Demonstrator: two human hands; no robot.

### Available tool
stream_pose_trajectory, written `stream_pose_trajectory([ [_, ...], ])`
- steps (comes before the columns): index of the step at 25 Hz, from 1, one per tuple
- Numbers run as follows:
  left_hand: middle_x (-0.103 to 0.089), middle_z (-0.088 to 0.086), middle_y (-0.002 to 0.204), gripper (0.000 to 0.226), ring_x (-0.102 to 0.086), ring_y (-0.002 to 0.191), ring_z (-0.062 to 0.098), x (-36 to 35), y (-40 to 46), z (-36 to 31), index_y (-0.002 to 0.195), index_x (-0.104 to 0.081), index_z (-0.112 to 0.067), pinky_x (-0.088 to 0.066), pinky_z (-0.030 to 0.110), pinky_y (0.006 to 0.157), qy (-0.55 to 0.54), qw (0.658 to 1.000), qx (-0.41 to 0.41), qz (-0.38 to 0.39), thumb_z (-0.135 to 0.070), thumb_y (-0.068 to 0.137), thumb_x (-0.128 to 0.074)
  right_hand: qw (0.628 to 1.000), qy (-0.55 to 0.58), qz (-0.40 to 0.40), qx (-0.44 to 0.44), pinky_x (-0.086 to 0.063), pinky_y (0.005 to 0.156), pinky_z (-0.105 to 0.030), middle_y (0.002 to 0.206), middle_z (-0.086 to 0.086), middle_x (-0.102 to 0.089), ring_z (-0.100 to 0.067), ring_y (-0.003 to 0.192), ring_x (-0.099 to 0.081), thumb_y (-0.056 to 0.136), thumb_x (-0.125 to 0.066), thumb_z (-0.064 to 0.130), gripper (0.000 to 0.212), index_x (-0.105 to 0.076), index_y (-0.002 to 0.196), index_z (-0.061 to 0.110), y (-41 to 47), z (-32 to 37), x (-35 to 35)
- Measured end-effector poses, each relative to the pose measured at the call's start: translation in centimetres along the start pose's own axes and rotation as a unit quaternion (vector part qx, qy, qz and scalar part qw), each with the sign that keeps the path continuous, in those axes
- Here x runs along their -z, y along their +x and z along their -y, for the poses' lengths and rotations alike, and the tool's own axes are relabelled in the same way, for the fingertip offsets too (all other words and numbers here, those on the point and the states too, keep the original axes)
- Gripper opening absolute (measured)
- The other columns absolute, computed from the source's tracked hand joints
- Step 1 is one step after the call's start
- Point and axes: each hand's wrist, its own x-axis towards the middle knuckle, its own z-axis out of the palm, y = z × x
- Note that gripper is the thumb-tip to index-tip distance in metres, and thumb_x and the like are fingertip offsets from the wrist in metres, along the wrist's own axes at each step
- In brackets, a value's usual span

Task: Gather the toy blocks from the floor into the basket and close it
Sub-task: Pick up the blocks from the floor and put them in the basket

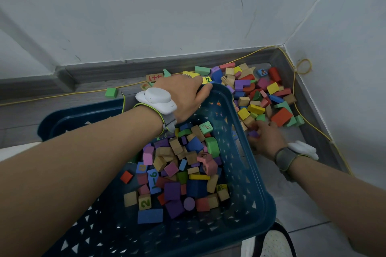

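Your left hand reaches across the dark blue plastic basket with little triangle holes. Its fingers curl over the far rim and grip it. A white gadget on a grey strap sits on that wrist.

Your right hand is low on the floor, just outside the right wall of the basket. Its fingers are bent round some small blocks, and a small purple block peeks out by your fingers. The picture is blurry there, so you cannot tell how many blocks it holds. This wrist has a white gadget on a grey strap too.

Under your left arm, inside the basket, lie lots of coloured wooden toy blocks, piled up. Some have numbers on them.

Past your right hand, in the corner where the walls meet, is a big heap of wooden toy blocks on the grey floor. They are red, yellow, green, blue, purple and plain wood.

To the left of your left hand, one green block lies alone on the floor. Below your left arm, next to the basket, sits the dark blue lid. A thin yellow cord runs along the bottom of the walls.
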Motion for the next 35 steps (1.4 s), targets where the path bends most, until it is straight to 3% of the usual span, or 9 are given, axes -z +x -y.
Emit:
stream_pose_trajectory([
  [4,-0.053,-0.004,0.070,0.042,-0.048,0.064,0.022,-0.1,0.0,0.1,0.080,-0.041,-0.026,-0.035,0.030,0.055,0.001,1.000,-0.002,-0.001,-0.057,0.099,-0.021,0.923,0.382,-0.007,-0.047,-0.060,0.074,-0.047,0.093,-0.015,-0.065,-0.030,0.077,-0.067,0.086,-0.070,0.025,0.015,-0.061,0.095,0.017,-0.5,3.6,5.7],
  [8,-0.053,-0.003,0.070,0.041,-0.048,0.064,0.023,-0.2,0.1,0.1,0.081,-0.042,-0.026,-0.038,0.031,0.056,0.002,1.000,-0.007,-0.005,-0.056,0.100,-0.021,0.837,0.513,0.137,0.134,-0.057,0.066,-0.031,0.101,-0.014,-0.061,-0.021,0.077,-0.064,0.082,-0.072,0.020,0.016,-0.066,0.097,0.020,-4.1,10.5,14.4],
  [11,-0.055,-0.003,0.073,0.045,-0.050,0.065,0.024,-0.1,0.1,0.3,0.084,-0.046,-0.023,-0.040,0.033,0.057,-0.006,1.000,-0.017,0.000,-0.057,0.098,-0.019,0.868,0.310,0.285,0.261,-0.059,0.076,-0.030,0.105,-0.002,-0.068,-0.019,0.086,-0.070,0.076,-0.075,0.028,0.030,-0.069,0.105,0.024,-6.6,13.7,18.1],
  [13,-0.054,-0.003,0.073,0.045,-0.048,0.065,0.023,-0.1,0.0,0.2,0.082,-0.045,-0.023,-0.038,0.033,0.056,0.003,1.000,-0.014,-0.003,-0.057,0.098,-0.019,0.907,0.219,0.212,0.291,-0.058,0.067,-0.024,0.099,0.003,-0.069,-0.014,0.077,-0.070,0.081,-0.074,0.027,0.023,-0.070,0.104,0.026,-6.5,14.4,18.1],
  [17,-0.050,-0.004,0.071,0.039,-0.044,0.066,0.022,-0.1,0.0,0.0,0.080,-0.040,-0.027,-0.033,0.031,0.057,0.006,1.000,-0.003,-0.007,-0.055,0.100,-0.022,0.938,0.311,-0.027,0.152,-0.054,0.054,-0.035,0.079,-0.007,-0.066,-0.021,0.063,-0.063,0.087,-0.063,0.018,0.002,-0.064,0.086,0.019,-2.0,11.7,14.1],
  [20,-0.053,-0.004,0.073,0.039,-0.044,0.065,0.023,-0.4,-0.1,0.1,0.079,-0.039,-0.027,-0.036,0.031,0.058,0.006,1.000,-0.006,-0.016,-0.055,0.100,-0.022,0.995,0.036,0.076,0.061,-0.050,0.087,-0.037,0.114,-0.008,-0.061,-0.030,0.105,-0.060,0.082,-0.070,0.034,0.038,-0.058,0.116,0.023,0.4,7.3,8.7],
  [23,-0.051,-0.004,0.072,0.039,-0.042,0.063,0.023,-0.4,0.0,0.1,0.078,-0.037,-0.027,-0.039,0.032,0.057,0.007,1.000,-0.007,-0.022,-0.056,0.100,-0.021,0.987,-0.074,0.124,0.071,-0.040,0.102,-0.042,0.138,-0.016,-0.040,-0.041,0.125,-0.042,0.077,-0.073,0.046,0.079,-0.037,0.143,0.025,-0.5,4.7,4.1],
  [26,-0.049,-0.005,0.070,0.039,-0.042,0.062,0.023,-0.4,0.0,0.1,0.077,-0.037,-0.028,-0.041,0.033,0.058,0.008,1.000,-0.011,-0.025,-0.055,0.100,-0.020,0.989,-0.097,0.055,0.093,-0.037,0.096,-0.044,0.128,-0.016,-0.039,-0.041,0.120,-0.035,0.080,-0.068,0.044,0.064,-0.040,0.134,0.023,-0.4,3.8,1.4],
  [35,-0.039,-0.007,0.060,0.038,-0.042,0.059,0.022,-0.1,-0.2,0.1,0.078,-0.038,-0.029,-0.037,0.031,0.055,0.013,1.000,-0.010,-0.025,-0.055,0.100,-0.022,0.978,-0.123,0.071,0.153,-0.040,0.094,-0.045,0.115,-0.015,-0.039,-0.040,0.108,-0.042,0.086,-0.060,0.034,0.033,-0.054,0.117,0.022,0.4,3.3,-0.6],
])
